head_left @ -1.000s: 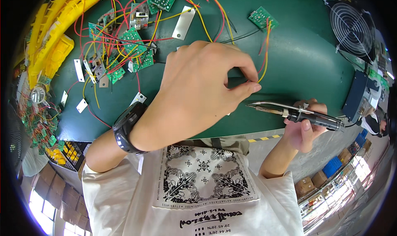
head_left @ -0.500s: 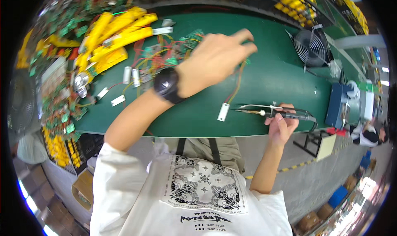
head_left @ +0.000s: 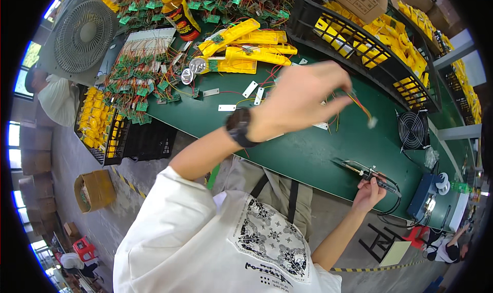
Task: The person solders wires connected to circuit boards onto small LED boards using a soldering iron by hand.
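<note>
My left hand (head_left: 303, 97), a dark watch on its wrist, is raised over the green bench, blurred by motion. Its thumb and fingers close round red and yellow wires (head_left: 362, 107), from which a small white piece (head_left: 372, 122) dangles. My right hand (head_left: 368, 194) grips a soldering iron (head_left: 379, 182) with a thin metal tube along it, tip pointing left over the bench. Behind my left hand, partly hidden, lie more wires and white strips (head_left: 250, 89). Yellow plastic housings (head_left: 251, 51) are heaped just beyond.
Masses of wired green circuit boards (head_left: 138, 72) cover the bench's left end, near a bottle (head_left: 181, 16). A black crate (head_left: 370, 46) of yellow parts stands along the back. A small fan (head_left: 412, 129) and a blue box-shaped unit (head_left: 424, 195) sit at the right.
The view has swung left, so the bench sits further right in it. My left hand has lifted the wires with the white piece off the bench. The right hand keeps hold of the soldering iron.
</note>
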A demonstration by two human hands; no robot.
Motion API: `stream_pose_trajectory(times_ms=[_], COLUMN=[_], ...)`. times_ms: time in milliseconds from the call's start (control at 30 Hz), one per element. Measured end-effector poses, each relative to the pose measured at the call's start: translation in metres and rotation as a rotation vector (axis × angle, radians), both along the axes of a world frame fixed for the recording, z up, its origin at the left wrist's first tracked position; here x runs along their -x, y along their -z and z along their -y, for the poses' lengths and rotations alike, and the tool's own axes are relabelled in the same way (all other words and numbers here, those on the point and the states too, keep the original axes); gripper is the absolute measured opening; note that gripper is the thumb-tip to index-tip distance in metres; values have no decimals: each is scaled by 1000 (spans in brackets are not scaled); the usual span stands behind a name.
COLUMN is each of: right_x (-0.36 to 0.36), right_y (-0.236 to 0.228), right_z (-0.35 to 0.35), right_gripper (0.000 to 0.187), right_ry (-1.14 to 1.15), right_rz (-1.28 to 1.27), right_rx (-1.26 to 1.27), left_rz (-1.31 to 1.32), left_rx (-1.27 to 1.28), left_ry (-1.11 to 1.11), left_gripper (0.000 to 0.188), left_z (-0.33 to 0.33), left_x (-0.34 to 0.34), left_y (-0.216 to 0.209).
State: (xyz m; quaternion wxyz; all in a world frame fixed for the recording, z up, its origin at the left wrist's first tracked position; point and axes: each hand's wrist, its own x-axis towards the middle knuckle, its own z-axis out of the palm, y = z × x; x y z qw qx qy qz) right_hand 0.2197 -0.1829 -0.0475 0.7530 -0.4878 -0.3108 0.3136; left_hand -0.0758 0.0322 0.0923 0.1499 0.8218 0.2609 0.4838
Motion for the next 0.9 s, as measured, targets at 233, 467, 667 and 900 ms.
stream_pose_trajectory(times_ms=[233,467,667,900], right_x=[-1,1,2,-2], right_y=[3,-2,-3,0], right_z=[0,-2,-1,-1], right_gripper=[19,18,20,23], right_ry=[5,-4,27,39], right_rz=[-1,23,13,25], right_rx=[5,6,37,44], left_rz=[22,-10,-513,-425], left_rx=[101,128,30,-150], left_ry=[-673,-884,-1265,-559], left_gripper=[24,30,28,24], left_z=[-11,-53,-48,7], left_x=[198,347,367,267], left_y=[-39,-13,26,56])
